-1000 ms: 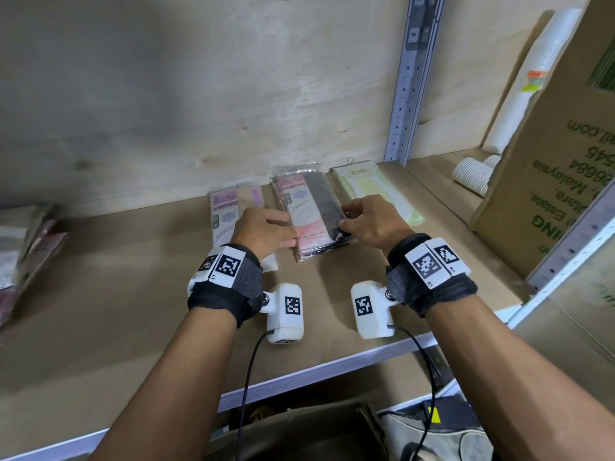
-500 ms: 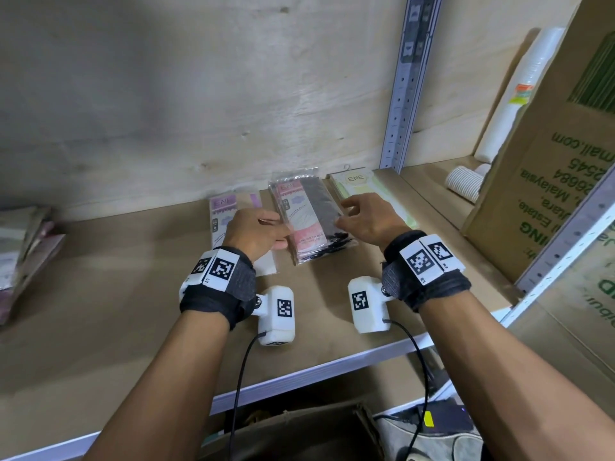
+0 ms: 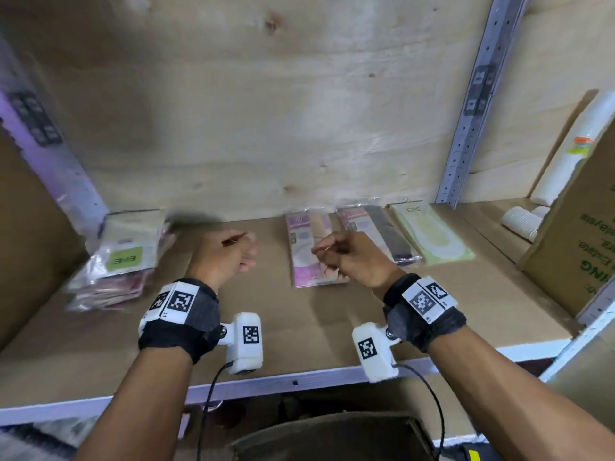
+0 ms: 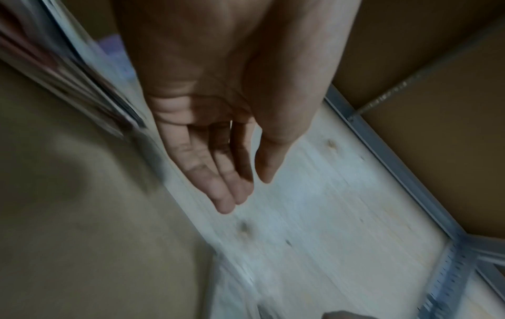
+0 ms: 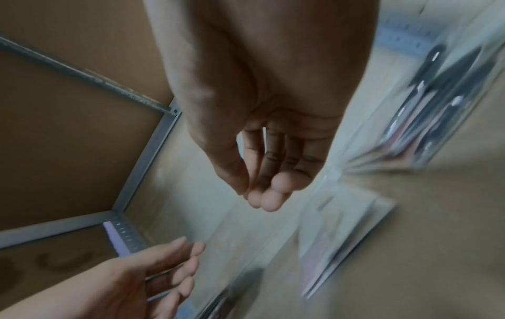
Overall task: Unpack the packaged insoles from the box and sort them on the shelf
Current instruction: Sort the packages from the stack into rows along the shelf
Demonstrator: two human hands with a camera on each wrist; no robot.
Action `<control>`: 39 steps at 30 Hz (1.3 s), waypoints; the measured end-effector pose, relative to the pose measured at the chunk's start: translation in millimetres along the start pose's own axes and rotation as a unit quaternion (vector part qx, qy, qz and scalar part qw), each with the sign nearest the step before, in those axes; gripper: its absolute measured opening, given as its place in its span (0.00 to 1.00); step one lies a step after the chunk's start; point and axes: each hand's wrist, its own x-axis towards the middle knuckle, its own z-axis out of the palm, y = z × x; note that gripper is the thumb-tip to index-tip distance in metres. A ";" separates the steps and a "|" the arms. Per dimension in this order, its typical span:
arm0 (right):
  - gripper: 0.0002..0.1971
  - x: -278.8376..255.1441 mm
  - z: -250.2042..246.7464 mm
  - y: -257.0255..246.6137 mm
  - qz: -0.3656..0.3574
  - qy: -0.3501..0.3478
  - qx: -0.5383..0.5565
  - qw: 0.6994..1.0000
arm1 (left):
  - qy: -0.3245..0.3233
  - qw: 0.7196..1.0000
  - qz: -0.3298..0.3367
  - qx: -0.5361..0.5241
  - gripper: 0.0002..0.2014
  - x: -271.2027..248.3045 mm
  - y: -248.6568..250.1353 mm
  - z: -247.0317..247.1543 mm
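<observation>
1. Head view, far left: a loose heap of packets (image 3: 113, 271) lies on the shelf board (image 3: 299, 327), just beside a cardboard wall. The top one shows a green label. The heap is slumped and uneven, so I judge it to be the unsorted supply waiting to be split by kind.

2. The left hand (image 3: 221, 257) hangs above bare board between the heap and the sorted row. The left wrist view shows its fingers (image 4: 218, 172) nearly straight, thumb apart, with nothing in the palm. Empty and nearest the heap, it looks placed to take the next packet.

3. The right hand (image 3: 352, 257) hovers over the near end of the pink packet (image 3: 311, 251). In the right wrist view its fingers (image 5: 270, 198) are loosely bent, thumb close to them, holding nothing. Whether it touches the packet below I cannot tell.

4. Past it lie 2 more stacks: a dark packet (image 3: 379, 234), then a pale green packet (image 3: 429, 234). All 3 stacks lie flat, side by side, long edges roughly parallel, top ends toward the plywood back wall (image 3: 266, 128). One kind per stack keeps labels readable and leaves room to add more.

5. Far right, past the metal post (image 3: 472, 111), stand a printed carton (image 3: 579, 234) and white rolls (image 3: 522, 219), well apart from the row.
</observation>
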 end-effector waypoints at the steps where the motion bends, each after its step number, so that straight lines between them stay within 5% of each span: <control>1: 0.06 2.8 14.6 -5.4 0.005 -0.016 0.027 0.999 | 0.016 1.000 -0.004 -0.002 0.04 -0.7 -3.4 -17.6; 11: 0.06 80.1 181.2 -78.5 0.044 -0.142 0.044 0.988 | 0.170 0.985 -0.030 -0.002 0.06 -10.9 -30.2 -185.2; 20: 0.07 134.8 280.6 -110.9 0.121 -0.131 0.056 0.982 | 0.210 0.977 -0.025 0.022 0.06 -32.2 -42.4 -229.3; 26: 0.14 133.2 269.7 -96.8 0.134 -0.125 -0.002 0.983 | 0.178 0.982 -0.012 0.059 0.09 -35.4 -49.8 -230.3; 29: 0.10 118.1 248.7 -93.3 0.133 -0.144 -0.007 0.981 | 0.141 0.985 0.002 0.098 0.11 -37.0 -49.3 -219.0; 39: 0.08 46.7 144.4 -96.8 0.072 -0.090 0.188 0.975 | 0.072 0.970 0.057 0.226 0.28 -40.1 -33.9 -152.6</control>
